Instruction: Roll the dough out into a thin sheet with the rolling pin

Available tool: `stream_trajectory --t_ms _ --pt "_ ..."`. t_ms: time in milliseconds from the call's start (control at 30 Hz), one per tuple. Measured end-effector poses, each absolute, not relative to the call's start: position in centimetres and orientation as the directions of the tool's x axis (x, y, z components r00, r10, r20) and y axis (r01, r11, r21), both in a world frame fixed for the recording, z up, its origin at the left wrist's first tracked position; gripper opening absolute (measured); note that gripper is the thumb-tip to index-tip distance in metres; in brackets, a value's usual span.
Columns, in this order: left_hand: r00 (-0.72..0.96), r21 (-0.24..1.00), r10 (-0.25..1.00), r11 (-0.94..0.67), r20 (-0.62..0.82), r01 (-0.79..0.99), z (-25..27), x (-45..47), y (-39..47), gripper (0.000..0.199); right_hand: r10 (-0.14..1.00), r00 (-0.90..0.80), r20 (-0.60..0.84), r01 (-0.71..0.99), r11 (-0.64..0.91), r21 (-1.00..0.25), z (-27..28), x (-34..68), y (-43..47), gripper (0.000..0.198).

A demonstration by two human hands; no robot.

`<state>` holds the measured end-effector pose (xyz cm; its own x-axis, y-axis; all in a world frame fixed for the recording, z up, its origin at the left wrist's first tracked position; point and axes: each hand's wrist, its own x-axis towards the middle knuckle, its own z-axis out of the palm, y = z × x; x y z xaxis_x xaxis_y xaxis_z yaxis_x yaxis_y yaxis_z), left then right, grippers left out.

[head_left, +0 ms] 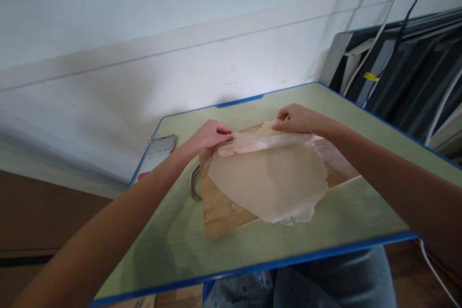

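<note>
A thin, pale sheet of dough [270, 180] lies over a wooden board [220, 209], its ragged near edge hanging past the board's front. Along the far side runs a floury roll [265, 144], shaped like a rolling pin; I cannot tell how far the dough wraps it. My left hand [212, 134] is closed at the roll's left end, fingertips pinching the dough's edge. At the far right, my right hand [294, 118] pinches a raised flap of the dough between thumb and fingers.
The board has a metal handle [195, 184] on its left. A phone [159, 151] lies at the left edge of the green, blue-rimmed table [361, 120]. Behind stands a white wall [202, 72]. Dark folded panels [415, 67] and cables are at the right.
</note>
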<state>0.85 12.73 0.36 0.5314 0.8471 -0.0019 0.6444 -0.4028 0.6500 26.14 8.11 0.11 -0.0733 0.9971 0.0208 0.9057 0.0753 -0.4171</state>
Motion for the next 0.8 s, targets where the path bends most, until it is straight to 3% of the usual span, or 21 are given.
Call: stream_trajectory --t_ms 400,800 --pt "0.423 0.702 0.905 -0.329 0.044 0.631 -0.1 2.4 11.9 0.003 0.984 -0.008 0.177 0.843 0.102 -0.528 -0.1 27.5 7.7 0.011" --pt "0.481 0.79 0.865 -0.393 0.143 0.471 -0.1 1.9 12.0 0.015 0.977 -0.039 0.21 0.834 0.147 -0.532 -0.4 27.3 7.3 0.013"
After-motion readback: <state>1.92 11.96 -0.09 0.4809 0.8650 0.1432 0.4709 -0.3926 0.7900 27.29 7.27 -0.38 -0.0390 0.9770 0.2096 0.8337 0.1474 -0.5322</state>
